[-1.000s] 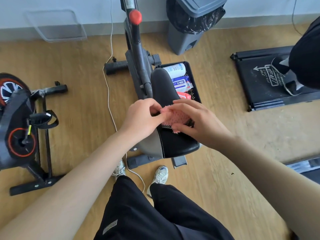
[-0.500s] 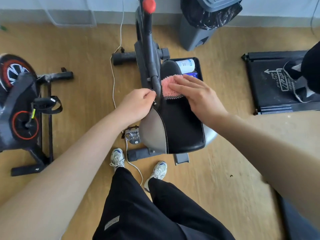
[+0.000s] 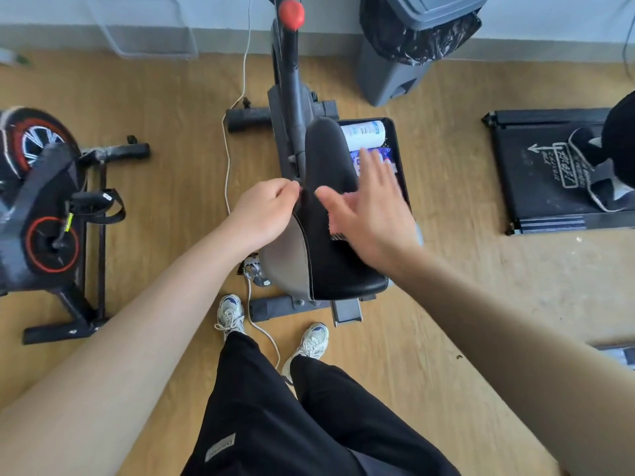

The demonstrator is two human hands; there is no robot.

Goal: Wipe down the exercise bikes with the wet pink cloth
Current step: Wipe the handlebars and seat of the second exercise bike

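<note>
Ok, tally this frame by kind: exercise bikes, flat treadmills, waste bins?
Exercise bikes: 2, grey-framed bike with black padded saddle, black bike with red-rimmed flywheel
Flat treadmills: 1, black ribbed deck with white arrow; edge sliver lower right unclear
Waste bins: 1, grey plastic bin with black liner
Total: 4

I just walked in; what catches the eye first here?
Two bare arms reach to the middle bike's black seat: the right hand lies flat and spread over it, the left hand grips its left edge. A red knob shows at top, and a red-rimmed wheel sits far left.
</note>
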